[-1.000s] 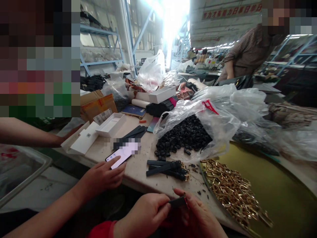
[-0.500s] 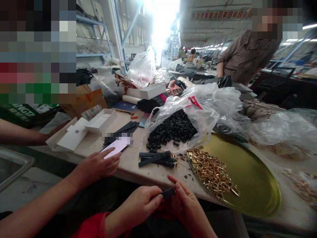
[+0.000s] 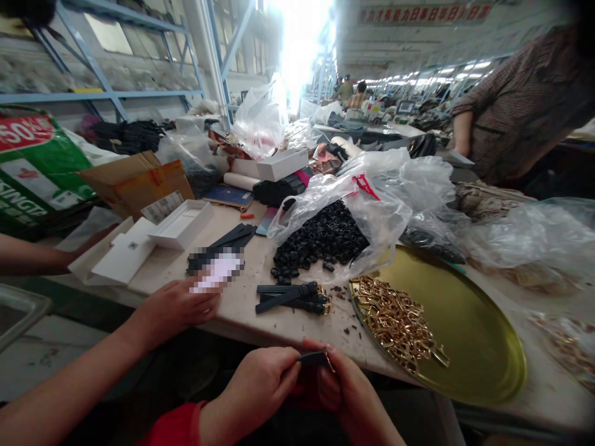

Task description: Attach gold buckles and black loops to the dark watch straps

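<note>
My left hand (image 3: 263, 381), in a red sleeve, pinches one end of a short black strap (image 3: 312, 358). My right hand (image 3: 346, 387) is closed round the strap's other end, where a gold buckle (image 3: 329, 360) shows between thumb and fingers. Both hands are just off the table's front edge. Beyond them, several black straps with gold buckles (image 3: 292, 298) lie stacked. To the right, a round gold tray (image 3: 474, 328) bears a heap of loose gold buckles (image 3: 395, 319). Black loops (image 3: 320, 241) spill from a clear plastic bag (image 3: 390, 229) behind the stack.
On my left, a co-worker's hand (image 3: 179, 306) holds a phone (image 3: 216, 272) over the table edge, near black strips (image 3: 227, 238). A white open box (image 3: 183, 226) and a cardboard carton (image 3: 139, 186) stand beyond. Another person (image 3: 511, 105) stands at the far right.
The view has turned a little, and the person at the back right has shifted rightward. My right hand's fingers have curled in more around the buckle end of the strap.
</note>
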Motion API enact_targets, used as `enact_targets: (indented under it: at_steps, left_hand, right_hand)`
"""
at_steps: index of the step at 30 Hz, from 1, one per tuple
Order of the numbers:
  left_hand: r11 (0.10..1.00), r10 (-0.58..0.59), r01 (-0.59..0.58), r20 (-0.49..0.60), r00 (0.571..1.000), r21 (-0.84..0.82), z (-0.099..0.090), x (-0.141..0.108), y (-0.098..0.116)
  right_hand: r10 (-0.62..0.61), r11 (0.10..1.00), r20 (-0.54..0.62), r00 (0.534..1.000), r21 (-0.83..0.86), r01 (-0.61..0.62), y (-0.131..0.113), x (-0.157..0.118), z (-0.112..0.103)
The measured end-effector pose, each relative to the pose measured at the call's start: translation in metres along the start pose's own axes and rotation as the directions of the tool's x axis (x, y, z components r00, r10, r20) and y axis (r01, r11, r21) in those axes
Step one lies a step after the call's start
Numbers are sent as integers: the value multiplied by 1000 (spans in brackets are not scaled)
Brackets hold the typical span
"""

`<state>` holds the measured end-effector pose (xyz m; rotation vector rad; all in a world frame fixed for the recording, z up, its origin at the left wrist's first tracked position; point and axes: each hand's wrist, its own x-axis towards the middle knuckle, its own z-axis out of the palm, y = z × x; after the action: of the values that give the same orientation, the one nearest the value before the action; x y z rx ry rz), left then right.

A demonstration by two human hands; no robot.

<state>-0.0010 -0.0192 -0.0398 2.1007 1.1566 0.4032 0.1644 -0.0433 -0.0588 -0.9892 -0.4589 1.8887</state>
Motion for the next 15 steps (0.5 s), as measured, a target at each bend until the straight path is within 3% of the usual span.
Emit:
enact_targets:
  at_steps: [7, 15]
  left_hand:
    - [951, -89, 124, 134, 987, -282, -11, 15, 5]
    - [883, -115, 142, 88, 990, -447, 8, 23, -4]
  right_hand:
    - [-196, 978, -129, 972, 48, 203, 9, 18, -9]
    - [-9, 964, 40, 999, 267, -2, -3, 21, -7]
